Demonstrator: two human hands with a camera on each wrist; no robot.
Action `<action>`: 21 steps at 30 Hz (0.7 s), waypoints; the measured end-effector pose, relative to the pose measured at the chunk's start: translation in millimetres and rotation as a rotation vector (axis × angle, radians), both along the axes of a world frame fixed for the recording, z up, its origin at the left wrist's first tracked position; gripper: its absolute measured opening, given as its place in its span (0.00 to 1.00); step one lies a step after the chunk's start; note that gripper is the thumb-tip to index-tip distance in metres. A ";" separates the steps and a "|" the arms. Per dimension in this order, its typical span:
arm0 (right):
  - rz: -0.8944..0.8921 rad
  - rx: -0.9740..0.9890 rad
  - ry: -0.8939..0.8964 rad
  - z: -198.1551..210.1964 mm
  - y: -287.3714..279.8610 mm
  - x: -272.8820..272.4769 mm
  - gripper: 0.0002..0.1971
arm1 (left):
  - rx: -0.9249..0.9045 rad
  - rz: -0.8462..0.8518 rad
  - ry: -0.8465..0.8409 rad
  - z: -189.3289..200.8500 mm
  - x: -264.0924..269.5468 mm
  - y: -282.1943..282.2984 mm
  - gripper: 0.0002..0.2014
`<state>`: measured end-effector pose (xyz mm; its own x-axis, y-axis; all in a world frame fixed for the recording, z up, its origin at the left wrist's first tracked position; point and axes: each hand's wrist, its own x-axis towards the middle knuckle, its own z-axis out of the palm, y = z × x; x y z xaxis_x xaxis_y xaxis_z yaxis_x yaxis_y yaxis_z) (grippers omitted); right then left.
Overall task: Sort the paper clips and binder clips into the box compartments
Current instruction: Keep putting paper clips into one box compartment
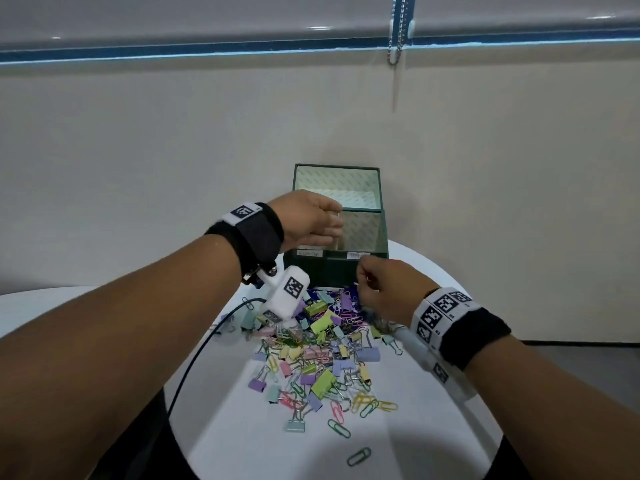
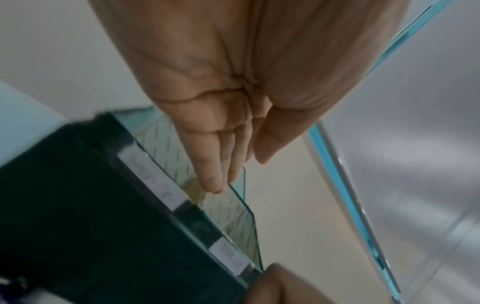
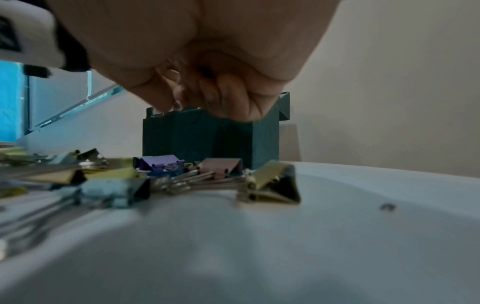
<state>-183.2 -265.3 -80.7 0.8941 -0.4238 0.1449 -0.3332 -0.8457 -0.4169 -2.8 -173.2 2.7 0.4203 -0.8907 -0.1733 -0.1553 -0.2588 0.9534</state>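
Observation:
A dark green box (image 1: 346, 271) stands at the table's far side with its lid (image 1: 336, 185) raised; a divider splits it into two compartments, each with a white label on the front rim. My left hand (image 1: 332, 220) hovers over the left compartment with straight fingers (image 2: 210, 174) pointing down into it and nothing visible in them. In front of the box's right half, my right hand (image 1: 362, 275) has curled fingers (image 3: 233, 98) that pinch what looks like a small pink paper clip, mostly hidden. A pile of pastel binder clips and paper clips (image 1: 322, 344) lies just below both hands.
The round white table (image 1: 433, 427) ends near the box and at both sides. A black cable (image 1: 194, 358) hangs from my left wrist across the left of the pile. One green paper clip (image 1: 358, 456) lies alone near the front. A beige wall stands behind.

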 end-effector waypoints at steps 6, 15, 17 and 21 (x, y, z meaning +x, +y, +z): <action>-0.119 -0.024 -0.140 18.8 -7.6 0.8 0.04 | -0.025 0.080 -0.407 0.4 2.3 78.0 0.09; -0.230 -0.250 0.029 47.6 -27.2 60.9 0.03 | 0.267 -0.016 -0.831 -41.8 2.3 135.7 0.05; -0.217 -0.279 0.086 46.8 -25.5 68.6 0.06 | 0.310 -0.073 -0.909 -48.9 -0.3 131.3 0.07; -0.225 -0.260 0.079 44.8 -22.5 71.7 0.14 | 0.222 -0.117 -1.006 -51.7 -9.6 122.6 0.09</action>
